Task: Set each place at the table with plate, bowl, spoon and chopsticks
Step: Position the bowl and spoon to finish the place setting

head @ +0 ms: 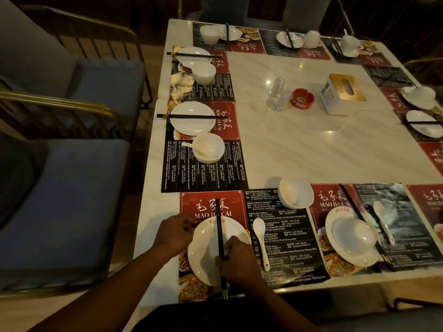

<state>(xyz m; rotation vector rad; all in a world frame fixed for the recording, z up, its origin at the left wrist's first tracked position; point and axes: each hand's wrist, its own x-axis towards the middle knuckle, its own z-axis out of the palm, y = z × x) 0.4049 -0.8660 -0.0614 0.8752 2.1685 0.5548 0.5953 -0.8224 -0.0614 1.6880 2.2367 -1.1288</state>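
Chopsticks pinched in right hand, across plate

Setting: restaurant dining room, dimly lit. Before you, a large white marble-look table edged with identical red-and-black printed paper placemats, each headed "MAO JIA CAI" above columns that look like branch addresses and phone numbers, though the small print is hard to read. Matching white round ceramic plates and black chopsticks repeat seat after seat. Centre: red ashtray, two clear plastic shakers, white-and-gold tissue box. Seating: gold metal-framed chairs with blue cushions.
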